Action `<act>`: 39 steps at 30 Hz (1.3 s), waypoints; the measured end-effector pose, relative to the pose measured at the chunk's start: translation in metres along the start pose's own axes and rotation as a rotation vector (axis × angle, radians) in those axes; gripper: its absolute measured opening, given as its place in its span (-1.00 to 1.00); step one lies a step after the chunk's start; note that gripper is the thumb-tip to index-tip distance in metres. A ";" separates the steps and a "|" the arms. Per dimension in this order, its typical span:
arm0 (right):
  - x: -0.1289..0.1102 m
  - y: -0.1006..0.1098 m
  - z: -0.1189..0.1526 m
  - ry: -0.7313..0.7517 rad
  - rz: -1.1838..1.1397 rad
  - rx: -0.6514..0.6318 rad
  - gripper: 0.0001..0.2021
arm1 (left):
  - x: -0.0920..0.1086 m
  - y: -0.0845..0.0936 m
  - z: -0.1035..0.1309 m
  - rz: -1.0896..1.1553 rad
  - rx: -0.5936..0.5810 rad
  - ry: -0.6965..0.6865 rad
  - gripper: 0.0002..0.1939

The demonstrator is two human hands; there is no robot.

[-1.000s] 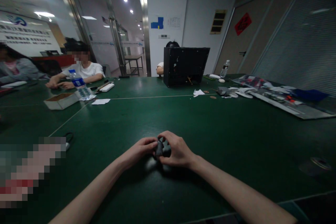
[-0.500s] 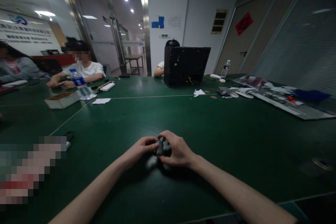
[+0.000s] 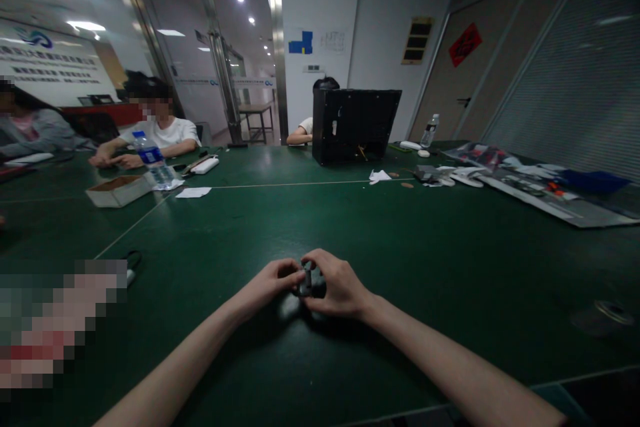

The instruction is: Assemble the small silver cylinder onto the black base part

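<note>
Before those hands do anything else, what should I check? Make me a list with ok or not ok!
1. Right hand on the small dark object: ok, thumb and finger curl around it.
2. Left hand touching it too: ok, at its left side.
3. Whole object in sight: not ok, fingers cover parts.
4. Object resting on the green table: cannot tell.
5. Blue-capped bottle away from both hands: ok, it's farther back, left.

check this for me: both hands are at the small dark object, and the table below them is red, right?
Not the color: the table is green, as the head view shows. The left hand and right hand are indeed at the small dark object.
</note>
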State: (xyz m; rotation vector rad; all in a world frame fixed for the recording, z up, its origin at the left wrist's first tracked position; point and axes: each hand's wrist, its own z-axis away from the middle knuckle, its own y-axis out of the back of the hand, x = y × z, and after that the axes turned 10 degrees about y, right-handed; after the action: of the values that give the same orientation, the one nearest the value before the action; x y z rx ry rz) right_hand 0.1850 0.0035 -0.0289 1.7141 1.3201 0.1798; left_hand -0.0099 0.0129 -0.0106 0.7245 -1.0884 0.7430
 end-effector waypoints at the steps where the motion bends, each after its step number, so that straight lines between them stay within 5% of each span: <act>1: 0.000 0.000 0.000 -0.001 -0.001 -0.003 -0.51 | -0.001 0.000 0.000 0.022 -0.014 -0.003 -0.69; 8: -0.001 0.000 0.000 0.012 -0.008 -0.001 -0.51 | -0.006 0.000 0.000 0.173 -0.103 -0.015 -0.68; 17: 0.000 0.001 0.000 0.003 -0.005 -0.017 -0.54 | 0.001 0.001 -0.001 -0.088 0.027 -0.001 -0.66; 27: -0.002 0.002 0.000 -0.001 -0.004 -0.021 -0.51 | -0.007 0.002 0.001 0.162 -0.088 -0.017 -0.68; 39: -0.001 0.002 0.000 -0.016 -0.013 -0.030 -0.55 | 0.006 -0.001 0.003 -0.194 0.073 0.016 -0.70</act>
State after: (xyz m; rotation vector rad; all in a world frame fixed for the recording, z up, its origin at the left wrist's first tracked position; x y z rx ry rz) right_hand 0.1857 0.0031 -0.0273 1.6782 1.3100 0.1776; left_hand -0.0090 0.0111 -0.0043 0.8718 -0.9653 0.6240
